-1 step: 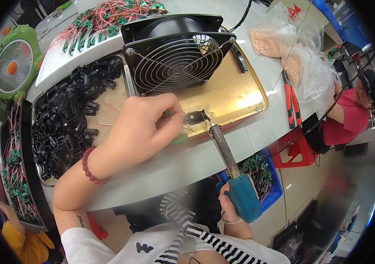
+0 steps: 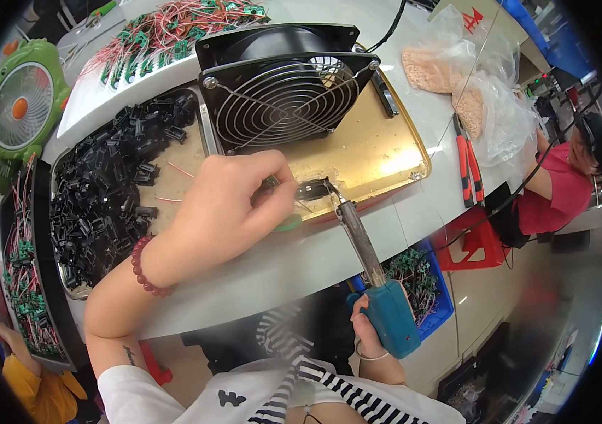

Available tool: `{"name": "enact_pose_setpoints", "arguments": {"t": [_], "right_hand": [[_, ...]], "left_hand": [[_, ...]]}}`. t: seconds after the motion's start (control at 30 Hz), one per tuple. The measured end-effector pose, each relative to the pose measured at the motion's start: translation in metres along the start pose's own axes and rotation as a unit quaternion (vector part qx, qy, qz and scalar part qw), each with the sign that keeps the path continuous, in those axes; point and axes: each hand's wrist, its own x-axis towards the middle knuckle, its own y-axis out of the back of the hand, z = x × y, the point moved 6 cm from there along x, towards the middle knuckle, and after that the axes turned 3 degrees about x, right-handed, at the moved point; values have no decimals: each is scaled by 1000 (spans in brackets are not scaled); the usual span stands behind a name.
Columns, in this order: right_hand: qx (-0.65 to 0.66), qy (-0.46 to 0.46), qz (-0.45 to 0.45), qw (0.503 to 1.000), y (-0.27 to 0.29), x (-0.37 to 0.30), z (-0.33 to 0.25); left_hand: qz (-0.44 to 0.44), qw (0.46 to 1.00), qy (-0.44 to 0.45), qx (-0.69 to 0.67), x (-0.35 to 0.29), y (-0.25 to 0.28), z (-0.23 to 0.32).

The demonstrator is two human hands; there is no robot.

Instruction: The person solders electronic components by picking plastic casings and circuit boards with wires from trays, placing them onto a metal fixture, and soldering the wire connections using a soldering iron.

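My left hand is closed in a pinch above the front edge of the gold tray. Between thumb and fingers it grips a small black plastic part; a bit of green shows by the fingers, mostly hidden. My right hand wraps round the teal handle of a soldering gun. Its long metal barrel points up and away, and the thin bent tip meets the far end of the black part. Whether solder is melting there is too small to tell.
A black fan with a wire guard stands on the gold tray. To the left, another tray holds many black parts. Wired green boards lie behind. Red-handled pliers and bags of pellets sit right; a person is beyond.
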Motion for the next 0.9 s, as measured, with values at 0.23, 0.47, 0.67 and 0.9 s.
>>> {"name": "enact_pose_setpoints", "arguments": {"t": [0.23, 0.47, 0.67, 0.9], "right_hand": [[3, 10, 4, 1000, -5, 8, -12], [-13, 80, 30, 996, -8, 16, -25], [-25, 39, 22, 999, -3, 4, -8], [1, -40, 11, 999, 5, -7, 13]], "left_hand": [[10, 1000, -7, 0, -1, 0, -2], [8, 1000, -8, 5, 0, 1, -3], [9, 1000, -22, -4, 0, -1, -5], [7, 1000, -18, -11, -1, -1, -5]]}}
